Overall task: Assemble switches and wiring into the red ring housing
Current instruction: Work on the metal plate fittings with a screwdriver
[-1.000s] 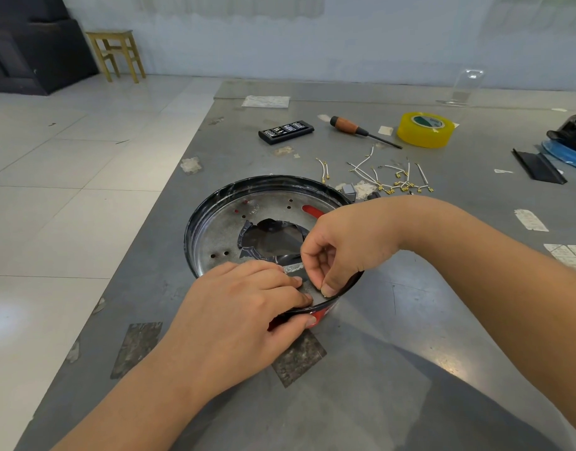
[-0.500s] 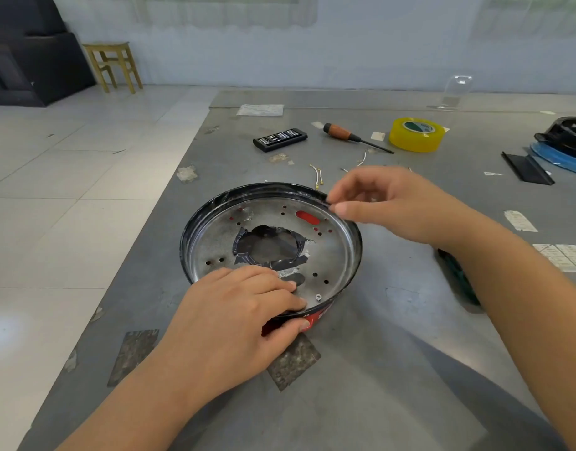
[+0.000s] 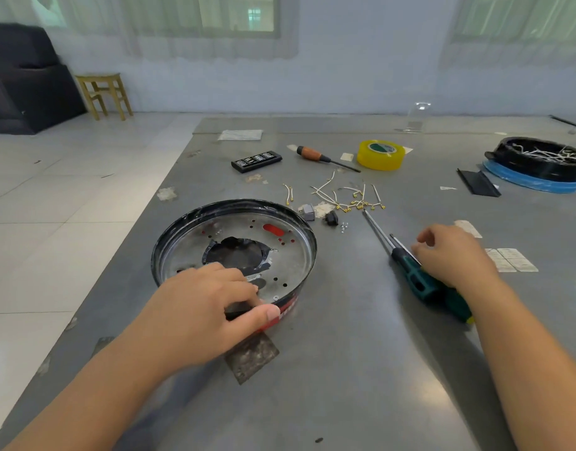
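On the tabletop [image 3: 361, 369], red ring housing [image 3: 234, 252] is pinned at its near rim by left hand [image 3: 199, 310], thumb outside, fingers inside, probably to stop sliding. Right hand [image 3: 455, 255] is curled loosely over green screwdriver [image 3: 423, 284]; firm grip cannot be told. Wires [image 3: 345, 196] and switches [image 3: 319, 216] lie just beyond, within reach.

Light: soft daylight from curtained windows [image 3: 236, 14] at 12 o'clock, I read it as bright and even | Glare: pale sheen on the bench [image 3: 361, 353] at 5 o'clock and on the floor [image 3: 36, 242] at 9 | Shadows: faint, soft-edged | Optics: wide-angle bending at the edges, forearms slightly blurred at 6
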A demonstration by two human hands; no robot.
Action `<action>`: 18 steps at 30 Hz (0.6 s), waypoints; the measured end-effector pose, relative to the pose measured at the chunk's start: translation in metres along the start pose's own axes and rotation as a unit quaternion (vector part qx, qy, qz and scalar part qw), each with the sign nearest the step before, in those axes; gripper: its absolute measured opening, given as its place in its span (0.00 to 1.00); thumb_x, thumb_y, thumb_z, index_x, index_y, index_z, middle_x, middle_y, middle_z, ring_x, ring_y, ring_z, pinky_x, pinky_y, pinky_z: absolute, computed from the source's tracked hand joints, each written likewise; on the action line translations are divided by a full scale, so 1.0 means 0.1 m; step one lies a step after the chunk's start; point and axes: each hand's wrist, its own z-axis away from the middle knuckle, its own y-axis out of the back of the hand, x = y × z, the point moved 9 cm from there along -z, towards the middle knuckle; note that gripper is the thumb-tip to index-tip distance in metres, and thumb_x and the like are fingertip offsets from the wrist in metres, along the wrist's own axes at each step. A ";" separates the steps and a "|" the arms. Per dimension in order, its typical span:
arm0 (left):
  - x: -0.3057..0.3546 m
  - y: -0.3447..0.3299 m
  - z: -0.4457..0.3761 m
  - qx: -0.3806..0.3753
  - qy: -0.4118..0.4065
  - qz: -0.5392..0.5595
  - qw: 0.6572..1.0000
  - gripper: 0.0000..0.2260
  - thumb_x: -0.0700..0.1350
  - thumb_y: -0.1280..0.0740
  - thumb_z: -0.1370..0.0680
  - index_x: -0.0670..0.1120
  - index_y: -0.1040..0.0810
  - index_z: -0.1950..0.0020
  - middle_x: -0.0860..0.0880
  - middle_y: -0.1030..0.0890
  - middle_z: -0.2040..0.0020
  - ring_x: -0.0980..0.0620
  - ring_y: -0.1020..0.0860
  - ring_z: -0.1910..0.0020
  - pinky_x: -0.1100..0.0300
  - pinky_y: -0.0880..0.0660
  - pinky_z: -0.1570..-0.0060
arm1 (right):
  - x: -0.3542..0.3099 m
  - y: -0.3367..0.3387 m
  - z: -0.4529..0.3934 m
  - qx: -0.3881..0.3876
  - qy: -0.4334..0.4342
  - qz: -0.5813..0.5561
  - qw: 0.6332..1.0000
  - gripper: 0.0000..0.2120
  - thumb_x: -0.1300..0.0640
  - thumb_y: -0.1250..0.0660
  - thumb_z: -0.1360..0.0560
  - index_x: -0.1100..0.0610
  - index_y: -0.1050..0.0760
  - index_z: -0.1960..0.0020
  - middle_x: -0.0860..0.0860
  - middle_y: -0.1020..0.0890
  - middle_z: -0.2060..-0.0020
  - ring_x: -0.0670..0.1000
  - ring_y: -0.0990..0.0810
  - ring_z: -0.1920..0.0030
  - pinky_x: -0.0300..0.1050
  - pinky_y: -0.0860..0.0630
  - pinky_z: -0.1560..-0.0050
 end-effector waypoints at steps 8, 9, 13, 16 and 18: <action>-0.13 -0.03 -0.16 -0.049 0.048 0.031 0.997 0.37 0.77 0.58 0.26 0.51 0.19 0.59 0.57 0.20 0.57 0.59 0.26 0.51 0.54 0.24 0.51 | 0.19 -0.12 -0.02 -0.094 -0.046 -0.004 0.995 0.12 0.38 0.32 0.22 0.47 0.23 0.53 0.49 0.19 0.54 0.51 0.22 0.55 0.48 0.24 0.59; -0.15 -0.05 -0.16 -0.053 0.051 0.037 0.997 0.38 0.77 0.58 0.26 0.51 0.19 0.59 0.57 0.20 0.56 0.59 0.26 0.50 0.53 0.24 0.51 | 0.20 -0.12 -0.03 -0.095 -0.043 0.001 0.995 0.12 0.39 0.32 0.22 0.46 0.23 0.55 0.49 0.19 0.55 0.51 0.22 0.56 0.47 0.25 0.60; -0.22 -0.10 -0.15 -0.061 0.063 0.055 0.995 0.38 0.78 0.57 0.24 0.54 0.16 0.53 0.60 0.18 0.52 0.60 0.25 0.46 0.55 0.24 0.46 | 0.15 -0.14 -0.05 -0.103 -0.022 0.029 0.994 0.12 0.43 0.33 0.20 0.48 0.22 0.57 0.51 0.18 0.58 0.52 0.21 0.57 0.49 0.22 0.59; -0.21 -0.05 -0.15 -0.034 0.063 0.081 0.994 0.29 0.74 0.51 0.22 0.59 0.15 0.50 0.63 0.17 0.49 0.62 0.23 0.45 0.55 0.23 0.45 | 0.09 -0.06 -0.05 -0.094 -0.004 0.033 0.995 0.13 0.46 0.36 0.18 0.53 0.22 0.56 0.53 0.18 0.60 0.53 0.21 0.58 0.51 0.20 0.55; -0.20 0.00 -0.14 -0.005 0.061 0.101 0.993 0.26 0.72 0.48 0.22 0.60 0.15 0.49 0.64 0.17 0.48 0.63 0.22 0.45 0.55 0.22 0.46 | -0.01 0.06 -0.05 -0.062 0.021 0.008 0.998 0.13 0.48 0.37 0.17 0.54 0.23 0.55 0.51 0.19 0.62 0.52 0.22 0.59 0.50 0.24 0.59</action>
